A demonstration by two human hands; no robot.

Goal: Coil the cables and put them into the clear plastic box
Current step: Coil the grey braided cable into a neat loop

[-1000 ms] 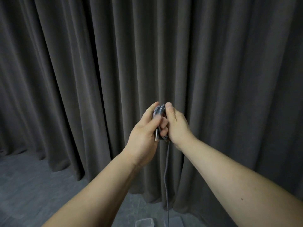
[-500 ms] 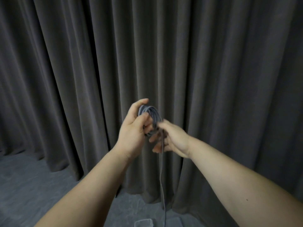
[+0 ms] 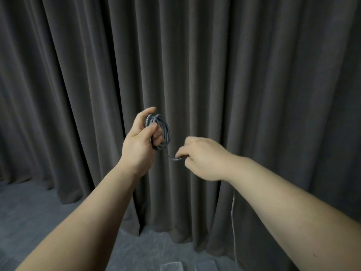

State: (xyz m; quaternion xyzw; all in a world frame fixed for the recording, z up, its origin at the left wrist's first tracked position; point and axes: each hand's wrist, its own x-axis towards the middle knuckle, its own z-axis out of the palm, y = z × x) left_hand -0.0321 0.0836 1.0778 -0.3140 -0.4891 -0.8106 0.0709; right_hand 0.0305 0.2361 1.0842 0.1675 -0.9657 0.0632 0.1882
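A grey braided cable (image 3: 163, 132) is wound in several loops around the fingers of my left hand (image 3: 141, 140), which grips the coil at chest height in front of the curtain. My right hand (image 3: 202, 158), a little lower and to the right, pinches the loose strand (image 3: 172, 157) that leaves the bottom of the coil. The rest of that strand hangs down behind my right forearm (image 3: 233, 216). Just a rim of the clear plastic box (image 3: 172, 266) shows on the floor at the bottom edge.
A dark grey pleated curtain (image 3: 195, 65) fills the background and reaches the grey floor (image 3: 33, 208). A second clear piece (image 3: 206, 266) lies next to the box at the bottom edge.
My right hand has left the coil and moved down and to the right, drawing the strand out. My left hand has shifted left with the coil.
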